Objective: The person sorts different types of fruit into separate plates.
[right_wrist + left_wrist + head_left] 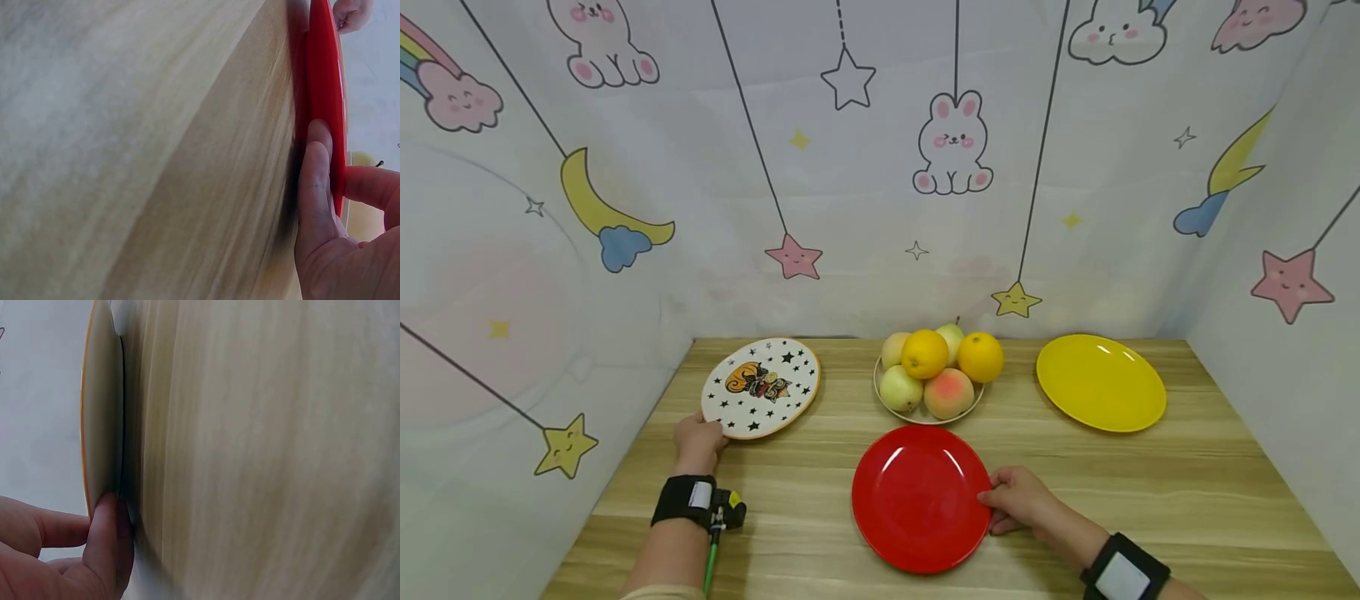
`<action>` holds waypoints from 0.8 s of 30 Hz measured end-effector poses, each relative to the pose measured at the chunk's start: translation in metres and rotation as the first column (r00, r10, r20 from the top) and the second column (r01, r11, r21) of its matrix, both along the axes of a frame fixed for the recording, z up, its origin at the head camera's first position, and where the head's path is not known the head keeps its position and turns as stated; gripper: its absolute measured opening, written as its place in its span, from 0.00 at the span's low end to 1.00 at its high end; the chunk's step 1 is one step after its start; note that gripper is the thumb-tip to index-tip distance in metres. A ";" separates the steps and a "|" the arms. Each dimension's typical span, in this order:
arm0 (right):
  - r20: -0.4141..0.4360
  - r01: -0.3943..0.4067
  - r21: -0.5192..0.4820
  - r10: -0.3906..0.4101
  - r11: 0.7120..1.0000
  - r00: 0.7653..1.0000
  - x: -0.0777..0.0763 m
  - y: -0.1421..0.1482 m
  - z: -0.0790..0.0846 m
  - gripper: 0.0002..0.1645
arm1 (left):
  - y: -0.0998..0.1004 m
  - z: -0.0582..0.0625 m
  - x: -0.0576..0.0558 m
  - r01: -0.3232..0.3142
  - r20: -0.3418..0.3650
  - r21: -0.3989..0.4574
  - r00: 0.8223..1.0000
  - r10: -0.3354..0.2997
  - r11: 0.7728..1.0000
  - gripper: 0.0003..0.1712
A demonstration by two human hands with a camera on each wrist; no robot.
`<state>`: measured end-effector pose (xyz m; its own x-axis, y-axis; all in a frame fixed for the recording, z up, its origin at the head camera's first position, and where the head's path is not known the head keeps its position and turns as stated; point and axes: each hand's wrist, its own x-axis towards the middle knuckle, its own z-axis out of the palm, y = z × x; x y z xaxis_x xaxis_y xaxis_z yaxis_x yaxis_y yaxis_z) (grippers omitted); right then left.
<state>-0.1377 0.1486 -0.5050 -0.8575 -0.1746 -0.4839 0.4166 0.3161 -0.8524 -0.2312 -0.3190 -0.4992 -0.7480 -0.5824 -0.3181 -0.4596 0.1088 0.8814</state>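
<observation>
A white plate [782,383] with black stars, an orange rim and a cartoon figure lies at the table's back left. My left hand [698,440] pinches its near left edge; in the left wrist view the thumb is at the rim and the fingers [103,534] are under it. At the middle front is a red plate [921,500]. Its right edge is pinched by my right hand [1018,500]; the right wrist view shows fingers [315,187] beneath the red plate [325,81] and the thumb on its upper side.
Behind the red plate stands a bowl [931,418] of fruit with oranges [925,354], a peach [949,393] and pears [901,388]. A yellow plate [1101,383] lies at the back right. The wooden table [805,517] meets a cartoon-printed cloth [865,192] behind.
</observation>
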 end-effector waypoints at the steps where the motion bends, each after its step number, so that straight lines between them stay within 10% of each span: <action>1: 0.002 0.002 0.004 -0.002 1.000 1.000 0.000 0.000 0.000 0.05 | 0.000 -0.001 0.000 -0.001 0.003 -0.004 1.000 0.001 1.000 0.35; 24: -0.003 -0.005 0.025 0.006 1.000 1.000 -0.001 0.001 0.002 0.06 | -0.021 0.000 0.024 0.166 0.037 -0.104 0.986 -0.163 0.981 0.32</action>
